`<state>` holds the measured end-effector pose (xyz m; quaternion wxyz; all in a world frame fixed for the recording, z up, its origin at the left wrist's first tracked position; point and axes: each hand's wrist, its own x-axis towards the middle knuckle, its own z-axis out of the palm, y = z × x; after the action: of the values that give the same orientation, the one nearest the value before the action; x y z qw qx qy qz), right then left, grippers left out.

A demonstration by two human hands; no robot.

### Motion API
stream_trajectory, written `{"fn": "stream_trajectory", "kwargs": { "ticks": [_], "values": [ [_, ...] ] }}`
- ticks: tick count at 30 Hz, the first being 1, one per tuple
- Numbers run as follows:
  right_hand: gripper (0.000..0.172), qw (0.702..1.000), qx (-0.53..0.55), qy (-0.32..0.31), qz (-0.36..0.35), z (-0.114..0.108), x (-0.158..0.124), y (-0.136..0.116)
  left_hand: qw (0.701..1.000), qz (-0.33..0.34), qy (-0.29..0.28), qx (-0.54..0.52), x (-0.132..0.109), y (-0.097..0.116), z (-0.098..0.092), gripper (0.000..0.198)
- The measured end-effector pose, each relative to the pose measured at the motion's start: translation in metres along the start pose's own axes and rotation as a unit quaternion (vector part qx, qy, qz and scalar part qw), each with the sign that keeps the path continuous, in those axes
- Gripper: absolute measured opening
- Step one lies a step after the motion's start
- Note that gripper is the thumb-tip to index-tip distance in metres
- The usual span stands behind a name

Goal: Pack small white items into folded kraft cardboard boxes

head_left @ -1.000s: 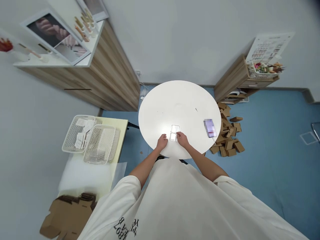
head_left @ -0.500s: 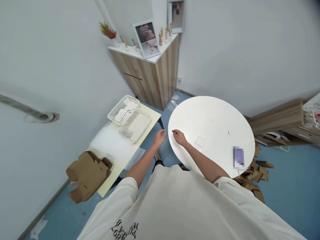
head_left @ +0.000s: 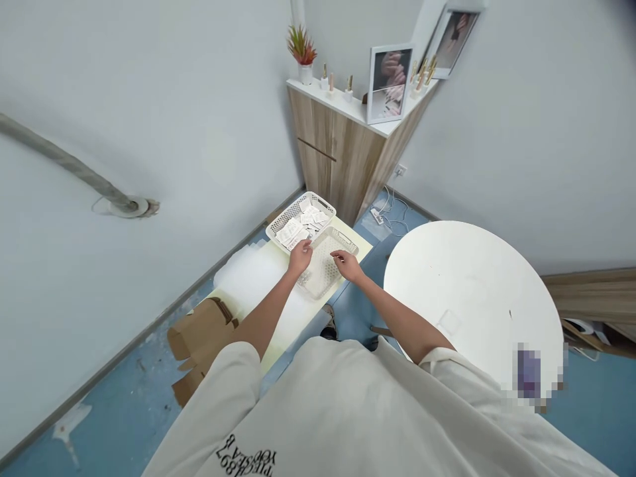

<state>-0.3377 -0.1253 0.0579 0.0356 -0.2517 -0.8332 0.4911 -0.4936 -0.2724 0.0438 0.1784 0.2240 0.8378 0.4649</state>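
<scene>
Turning from round table (head_left: 472, 265)

Poising right hand (head_left: 347, 266) over the near basket (head_left: 322, 283), left hand (head_left: 300, 258) near its rim beside the paper-filled basket (head_left: 285, 217), both loosely curled; cannot tell whether pinching anything. Now within reach of both baskets, away from the clear piece (head_left: 450, 322).

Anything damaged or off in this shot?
Yes: the blue floor at lower left has a pale, irregular patch, like a spill or worn coating; can't tell which. The pipe's wall end looks ragged. The basket sits upright.
</scene>
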Motion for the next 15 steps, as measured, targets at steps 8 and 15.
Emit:
{"fn": "stream_trajectory", "kwargs": {
  "ticks": [8, 15],
  "values": [
    [0.032, 1.0, -0.008, -0.02, 0.006, 0.021, 0.064, -0.029, 0.986, -0.063, 0.016, 0.151, 0.099, -0.046, -0.035, 0.038],
    [0.032, 0.999, 0.02, -0.022, -0.011, 0.036, 0.091, -0.037, 0.956, -0.056, -0.058, 0.282, 0.138, -0.06, -0.028, 0.033]
  ]
}}
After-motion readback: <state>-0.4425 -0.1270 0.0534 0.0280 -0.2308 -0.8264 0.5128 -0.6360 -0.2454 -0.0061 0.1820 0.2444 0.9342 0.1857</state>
